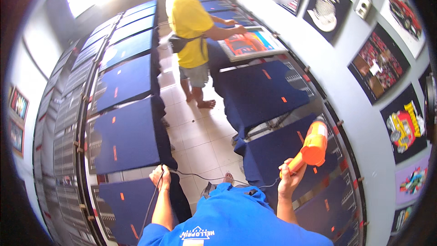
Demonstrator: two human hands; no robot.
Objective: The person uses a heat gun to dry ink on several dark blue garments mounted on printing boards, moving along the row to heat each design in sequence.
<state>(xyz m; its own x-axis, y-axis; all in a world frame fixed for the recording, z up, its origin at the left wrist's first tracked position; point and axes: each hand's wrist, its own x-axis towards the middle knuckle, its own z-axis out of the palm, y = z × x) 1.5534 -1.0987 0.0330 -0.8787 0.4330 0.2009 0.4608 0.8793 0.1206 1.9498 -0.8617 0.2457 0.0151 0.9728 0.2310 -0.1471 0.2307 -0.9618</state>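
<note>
My right hand [290,182] is wrapped round the handle of an orange heat gun [313,145], its nozzle pointing up and away over a dark blue cloth panel [268,155] with small orange prints. My left hand [160,177] is closed on a black power cord [195,174], which runs across in front of my blue shirt toward the heat gun and also hangs down along my left forearm. Below and beyond the left hand lie more dark blue cloth panels [132,141] with orange marks.
A person in a yellow shirt [189,23] stands ahead in the tiled aisle [195,141], hands on a framed printing screen [250,44] over the right row. Long rows of cloth-covered boards flank the aisle. Printed pictures [380,61] hang on the right wall.
</note>
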